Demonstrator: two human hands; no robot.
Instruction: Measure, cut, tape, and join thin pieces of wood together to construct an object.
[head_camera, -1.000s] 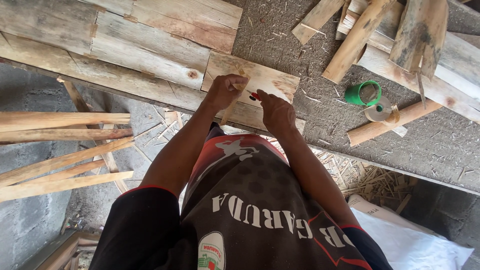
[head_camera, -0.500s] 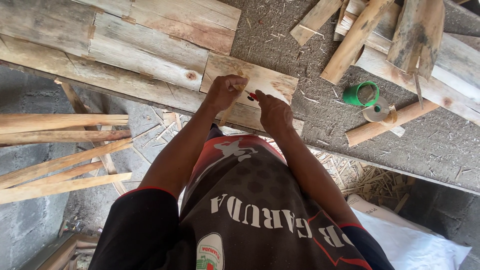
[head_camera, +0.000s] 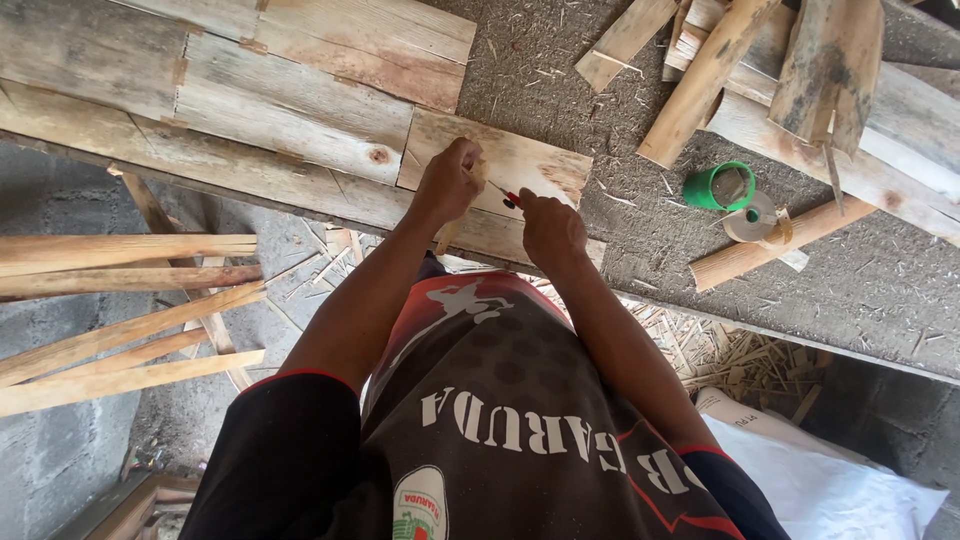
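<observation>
My left hand is closed around a thin wooden stick that points down toward my body. My right hand grips a small tool with a red handle, its tip against the stick near my left fingers. Both hands hover over a pale wooden board lying at the edge of the grey workbench.
Weathered planks cover the bench's left part. A green cup, a tape roll and stacked wood offcuts lie at the right. Long slats lean at the left below. Shavings and a white sack lie on the floor.
Both hands stay at the same spot over the board; my right hand shifted only slightly with the tool against the stick.
</observation>
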